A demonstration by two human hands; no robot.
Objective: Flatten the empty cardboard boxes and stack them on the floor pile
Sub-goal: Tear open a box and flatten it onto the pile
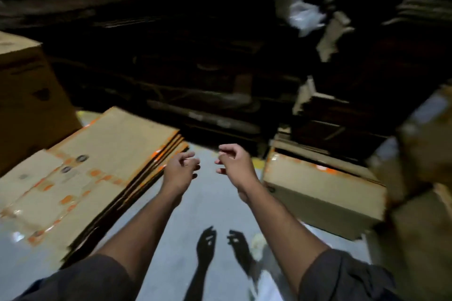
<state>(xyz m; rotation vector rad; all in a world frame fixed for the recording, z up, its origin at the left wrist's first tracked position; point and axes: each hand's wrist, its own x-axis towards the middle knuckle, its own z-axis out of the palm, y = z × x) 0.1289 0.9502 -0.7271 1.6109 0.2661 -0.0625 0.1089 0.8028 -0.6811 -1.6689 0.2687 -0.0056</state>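
Observation:
A pile of flattened cardboard boxes [80, 171] with orange tape lies on the floor at the left. My left hand [179, 170] hovers just past the pile's right edge, fingers loosely curled, holding nothing. My right hand [236, 165] hangs beside it over the grey floor, fingers also loosely curled and empty. An unflattened cardboard box [322, 190] with orange tape sits on the floor to the right of my right hand. Both hands are apart from any box.
A tall upright box [27, 105] stands at the far left behind the pile. More boxes [420, 161] crowd the right edge. Dark shelving [195, 68] with stacked cardboard fills the back. White plastic wrap [303, 16] hangs at upper right. Grey floor [203, 215] runs between the stacks.

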